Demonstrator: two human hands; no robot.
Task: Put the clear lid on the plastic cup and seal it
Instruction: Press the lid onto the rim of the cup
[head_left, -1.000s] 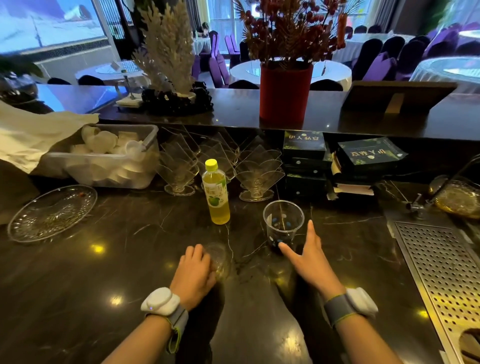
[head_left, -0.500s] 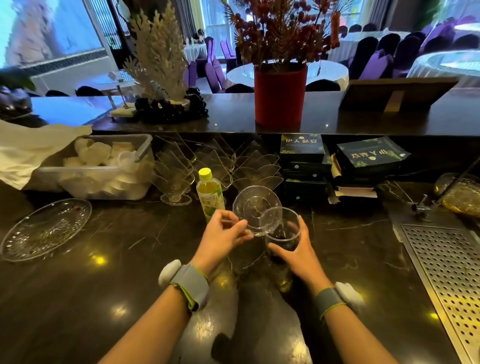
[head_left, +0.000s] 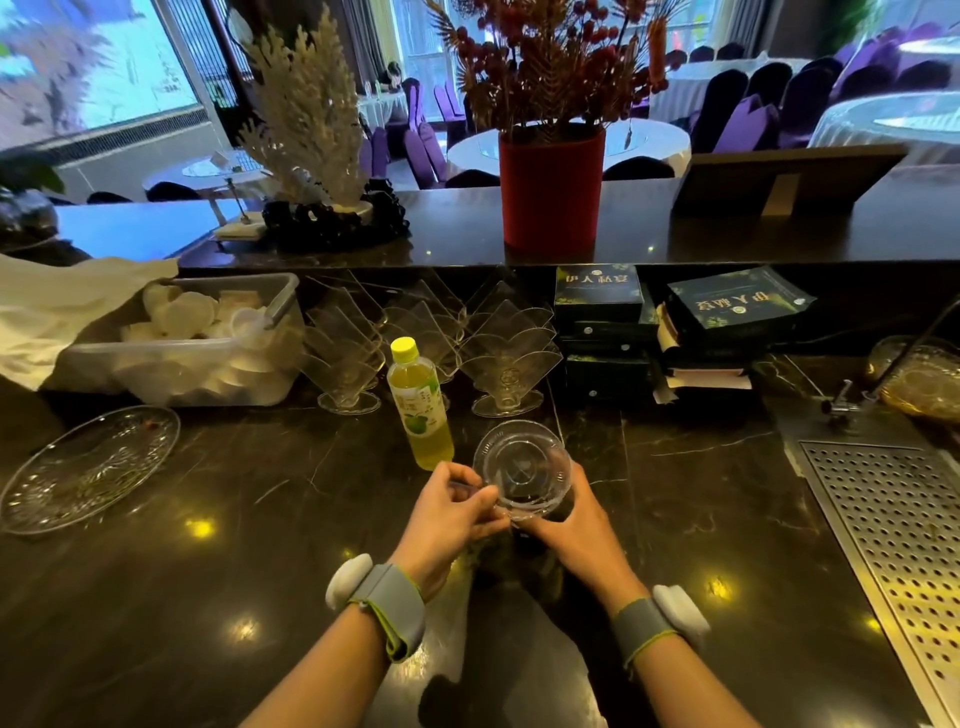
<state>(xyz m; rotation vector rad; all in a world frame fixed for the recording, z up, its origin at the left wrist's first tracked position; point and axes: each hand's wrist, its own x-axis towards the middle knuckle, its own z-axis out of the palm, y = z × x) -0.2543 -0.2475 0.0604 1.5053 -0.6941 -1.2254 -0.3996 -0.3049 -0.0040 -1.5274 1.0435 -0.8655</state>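
Observation:
The clear round lid (head_left: 521, 466) lies tilted over the mouth of the clear plastic cup (head_left: 540, 512), which stands on the dark marble counter and is mostly hidden by the lid and my hands. My left hand (head_left: 451, 512) pinches the lid's near-left rim between thumb and fingers. My right hand (head_left: 570, 525) wraps around the cup's right side from below the rim. Whether the lid's far edge sits on the rim I cannot tell.
A green-tea bottle (head_left: 420, 405) with a yellow cap stands just left of the cup. Clear napkin holders (head_left: 506, 364) and dark boxes (head_left: 600, 306) line the back. A glass platter (head_left: 88, 467) lies at left, a perforated metal drain tray (head_left: 893, 530) at right.
My left hand lifted the lid off the counter and carried it right, over the cup. My right hand closed around the cup. The lid now covers the cup's mouth.

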